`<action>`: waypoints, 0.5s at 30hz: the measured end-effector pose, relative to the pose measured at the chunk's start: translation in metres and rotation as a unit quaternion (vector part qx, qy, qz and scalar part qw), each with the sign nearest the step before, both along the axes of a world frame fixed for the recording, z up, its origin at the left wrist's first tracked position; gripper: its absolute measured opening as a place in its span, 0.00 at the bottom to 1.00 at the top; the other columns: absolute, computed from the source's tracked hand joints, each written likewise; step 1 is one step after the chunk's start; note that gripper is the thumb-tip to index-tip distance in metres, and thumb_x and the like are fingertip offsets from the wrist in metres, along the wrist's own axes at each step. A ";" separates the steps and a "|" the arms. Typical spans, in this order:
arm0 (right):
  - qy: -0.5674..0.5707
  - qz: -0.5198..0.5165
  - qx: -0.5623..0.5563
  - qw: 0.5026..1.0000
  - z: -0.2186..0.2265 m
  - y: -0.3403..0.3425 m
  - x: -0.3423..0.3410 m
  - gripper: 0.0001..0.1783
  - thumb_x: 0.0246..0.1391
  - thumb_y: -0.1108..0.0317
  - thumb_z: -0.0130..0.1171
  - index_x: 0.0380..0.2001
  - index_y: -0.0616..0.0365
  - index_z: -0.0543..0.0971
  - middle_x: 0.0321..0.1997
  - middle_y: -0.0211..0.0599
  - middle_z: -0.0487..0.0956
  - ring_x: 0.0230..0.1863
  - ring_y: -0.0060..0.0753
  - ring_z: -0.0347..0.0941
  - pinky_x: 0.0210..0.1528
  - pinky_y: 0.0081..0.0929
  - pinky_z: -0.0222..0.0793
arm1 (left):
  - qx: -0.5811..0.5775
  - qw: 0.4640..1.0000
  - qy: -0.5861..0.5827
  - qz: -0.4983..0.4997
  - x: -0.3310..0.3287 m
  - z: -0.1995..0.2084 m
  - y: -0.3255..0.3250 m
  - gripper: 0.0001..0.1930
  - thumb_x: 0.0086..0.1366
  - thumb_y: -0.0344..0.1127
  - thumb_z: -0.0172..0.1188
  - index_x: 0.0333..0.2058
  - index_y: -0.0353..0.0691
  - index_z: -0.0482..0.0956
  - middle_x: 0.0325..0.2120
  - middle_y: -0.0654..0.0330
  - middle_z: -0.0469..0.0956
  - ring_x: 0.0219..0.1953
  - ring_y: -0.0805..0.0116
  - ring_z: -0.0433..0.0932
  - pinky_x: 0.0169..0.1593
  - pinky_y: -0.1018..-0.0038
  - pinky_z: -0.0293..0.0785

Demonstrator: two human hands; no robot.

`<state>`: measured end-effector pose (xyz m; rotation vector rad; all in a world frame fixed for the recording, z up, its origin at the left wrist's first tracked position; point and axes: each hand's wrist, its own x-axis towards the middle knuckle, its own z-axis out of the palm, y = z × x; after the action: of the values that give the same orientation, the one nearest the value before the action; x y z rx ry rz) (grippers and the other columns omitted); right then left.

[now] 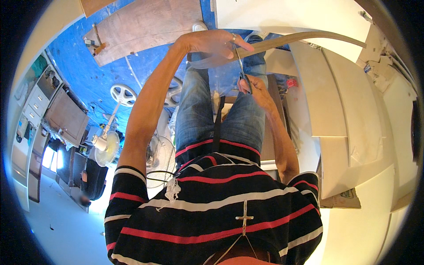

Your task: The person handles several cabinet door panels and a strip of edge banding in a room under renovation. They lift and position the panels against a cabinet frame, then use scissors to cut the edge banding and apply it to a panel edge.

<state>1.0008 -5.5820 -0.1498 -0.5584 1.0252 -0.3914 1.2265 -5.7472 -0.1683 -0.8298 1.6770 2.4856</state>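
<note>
My left hand (212,44) is raised over my knees and grips the near end of a long, thin, curved tan strip (309,39) that arcs away to the right. A pale, thin flap of the same material hangs under that hand. My right hand (256,90) holds a pair of scissors (241,66) by the handles. The blades point up and meet the strip right beside my left fingers. Both forearms reach out over my blue jeans (198,110) and striped shirt.
A blue sheet (88,66) covers the floor, with a curved plywood board (145,26) on it. Two white fans (108,141) stand at the left near grey cabinets (66,117). Large pale boards (344,97) and a cardboard piece (342,198) fill the right side.
</note>
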 end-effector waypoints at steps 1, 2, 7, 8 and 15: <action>-0.004 -0.006 0.010 1.000 -0.002 0.001 0.000 0.17 0.66 0.66 0.46 0.21 0.52 0.69 0.21 0.16 0.63 0.24 0.14 0.56 0.28 0.19 0.53 | -0.003 1.000 -0.010 0.000 0.000 0.000 0.000 0.31 0.54 0.27 0.54 0.60 0.51 0.76 0.58 0.53 0.74 0.53 0.62 0.73 0.59 0.69 0.68; -0.007 -0.014 0.014 1.000 -0.003 0.002 -0.001 0.17 0.66 0.66 0.47 0.21 0.53 0.70 0.21 0.16 0.63 0.25 0.14 0.57 0.28 0.19 0.53 | 0.009 1.000 -0.010 0.003 0.000 0.000 -0.001 0.31 0.54 0.27 0.54 0.60 0.51 0.76 0.58 0.53 0.74 0.52 0.63 0.74 0.58 0.69 0.69; -0.009 -0.005 -0.002 1.000 -0.009 0.006 -0.003 0.14 0.64 0.66 0.49 0.23 0.56 0.74 0.22 0.16 0.65 0.26 0.14 0.58 0.29 0.19 0.55 | 0.053 0.997 -0.043 -0.020 0.001 0.007 -0.003 0.30 0.54 0.28 0.55 0.60 0.50 0.76 0.55 0.55 0.76 0.50 0.66 0.74 0.56 0.72 0.71; -0.008 0.002 -0.005 1.000 -0.010 0.006 -0.004 0.14 0.63 0.66 0.49 0.24 0.57 0.74 0.22 0.16 0.66 0.27 0.14 0.58 0.30 0.19 0.55 | 0.038 0.999 -0.030 -0.017 0.000 0.009 -0.003 0.30 0.54 0.29 0.55 0.60 0.50 0.76 0.56 0.55 0.75 0.50 0.66 0.74 0.56 0.72 0.70; -0.024 0.037 0.018 0.999 -0.004 -0.004 -0.009 0.12 0.62 0.66 0.51 0.25 0.57 0.74 0.24 0.16 0.66 0.29 0.14 0.60 0.33 0.19 0.57 | 0.033 0.999 -0.022 -0.037 -0.001 0.016 -0.007 0.32 0.53 0.32 0.55 0.61 0.48 0.74 0.61 0.53 0.70 0.56 0.60 0.71 0.62 0.69 0.66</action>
<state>0.9913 -5.5863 -0.1542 -0.5511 0.9600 -0.3184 1.2250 -5.7538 -0.1521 -0.7962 1.5735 2.4401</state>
